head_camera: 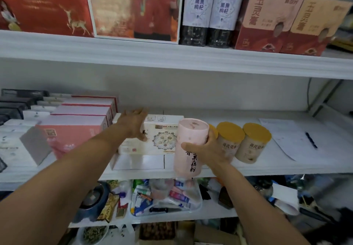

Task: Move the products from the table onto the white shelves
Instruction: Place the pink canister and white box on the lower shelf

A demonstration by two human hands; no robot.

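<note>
My right hand (207,150) grips a tall pink canister (189,145) with black characters, held at the front edge of the middle white shelf (267,168). My left hand (134,123) rests flat, fingers straight, on the top left of a white box (162,139) with a round floral print, which lies on another flat white box (141,162). Just right of the pink canister stand beige jars with yellow lids (253,142), one partly hidden behind my right hand.
Pink and white boxes (74,126) fill the shelf's left side. A sheet of paper with a pen (311,139) lies at the right. The upper shelf (172,57) holds red boxes, dark bottles and pink cartons. A cluttered lower shelf (219,213) carries a tray of small items.
</note>
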